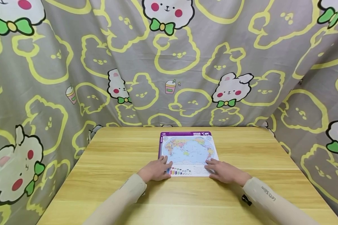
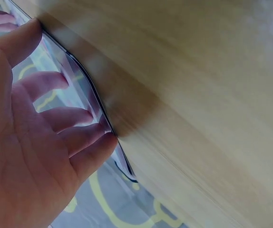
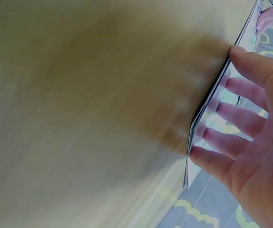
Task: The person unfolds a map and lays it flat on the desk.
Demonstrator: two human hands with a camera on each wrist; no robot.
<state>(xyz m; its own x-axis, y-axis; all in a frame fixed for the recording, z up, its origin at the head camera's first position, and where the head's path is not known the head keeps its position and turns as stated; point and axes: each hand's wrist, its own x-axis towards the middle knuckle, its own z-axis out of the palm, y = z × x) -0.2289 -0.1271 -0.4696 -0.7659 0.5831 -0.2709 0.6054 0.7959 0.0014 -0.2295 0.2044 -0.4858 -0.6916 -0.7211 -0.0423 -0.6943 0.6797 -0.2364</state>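
A world map sheet (image 1: 187,150) with a purple top border lies flat on the wooden table in front of me. My left hand (image 1: 156,169) rests on its lower left corner, fingers spread over the printed surface. At the lower right corner, my right hand (image 1: 225,172) touches the sheet in much the same way. In the left wrist view, the thumb and fingertips of the left hand (image 2: 46,137) meet the sheet along its dark edge. The right wrist view shows the right hand (image 3: 250,137) with extended fingers on the sheet and the thumb at its near edge.
The light wooden table (image 1: 115,150) extends around the map on all sides. Behind it and at both sides hangs a grey curtain (image 1: 140,56) with cartoon bears and rabbits. Its lower part meets the table's back edge.
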